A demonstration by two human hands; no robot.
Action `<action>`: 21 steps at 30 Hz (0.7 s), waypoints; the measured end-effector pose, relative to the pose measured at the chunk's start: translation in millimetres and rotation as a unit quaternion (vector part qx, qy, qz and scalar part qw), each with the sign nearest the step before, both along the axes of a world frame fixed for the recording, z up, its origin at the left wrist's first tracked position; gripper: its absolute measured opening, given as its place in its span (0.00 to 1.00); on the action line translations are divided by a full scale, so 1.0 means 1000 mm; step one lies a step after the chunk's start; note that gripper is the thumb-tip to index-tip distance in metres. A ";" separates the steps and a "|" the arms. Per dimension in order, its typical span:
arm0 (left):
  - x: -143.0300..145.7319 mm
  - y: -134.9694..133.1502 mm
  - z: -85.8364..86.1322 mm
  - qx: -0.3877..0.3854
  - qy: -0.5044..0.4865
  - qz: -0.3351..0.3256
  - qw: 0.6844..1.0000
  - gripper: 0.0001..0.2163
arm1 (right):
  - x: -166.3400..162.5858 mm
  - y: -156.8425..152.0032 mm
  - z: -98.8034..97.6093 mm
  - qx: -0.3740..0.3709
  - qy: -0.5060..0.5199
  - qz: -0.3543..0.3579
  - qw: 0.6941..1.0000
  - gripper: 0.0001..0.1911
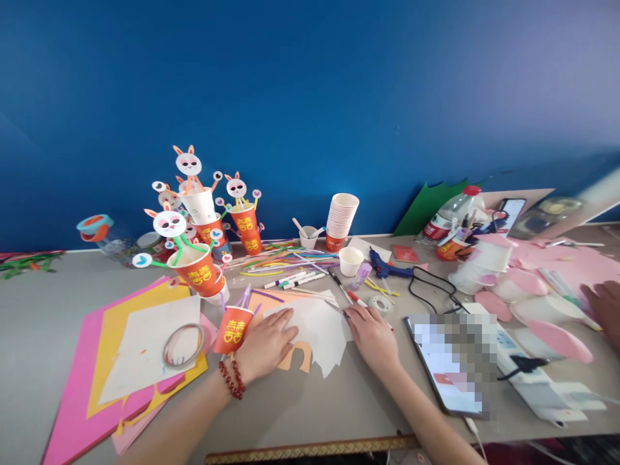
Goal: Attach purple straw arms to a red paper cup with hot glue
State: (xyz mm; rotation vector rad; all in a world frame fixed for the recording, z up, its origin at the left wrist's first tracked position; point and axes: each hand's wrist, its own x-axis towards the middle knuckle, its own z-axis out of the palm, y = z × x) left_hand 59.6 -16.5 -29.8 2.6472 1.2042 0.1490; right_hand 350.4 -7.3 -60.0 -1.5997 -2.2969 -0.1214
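Note:
My left hand, with a red bead bracelet at its wrist, lies flat with fingers stretched over the left side of a white sheet of paper. Orange paper shows from under that sheet, and an arched orange cutout lies beside my left fingers. Against the left wrist stands a red paper cup with purple strips sticking out. My right hand rests on the sheet's right edge, fingers low on the table and holding nothing visible. A black pen and a red marker lie just beyond it.
Rabbit-faced cup figures stand left, behind coloured paper with a tape roll. Markers, stacked cups and a blue glue gun lie ahead. A phone, a power strip and another person's hand are right.

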 end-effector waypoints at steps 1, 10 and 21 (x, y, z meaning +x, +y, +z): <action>0.001 0.000 0.000 0.002 -0.001 0.005 1.000 0.11 | 0.000 0.000 0.001 0.002 0.000 -0.001 1.000 0.14; 0.014 0.001 -0.003 0.021 -0.011 0.051 0.998 0.20 | -0.011 0.053 0.096 0.090 -0.070 0.001 0.994 0.15; -0.009 -0.014 0.010 -0.018 -0.220 0.082 0.972 0.16 | -0.039 0.096 0.128 0.035 -0.176 -0.019 0.984 0.13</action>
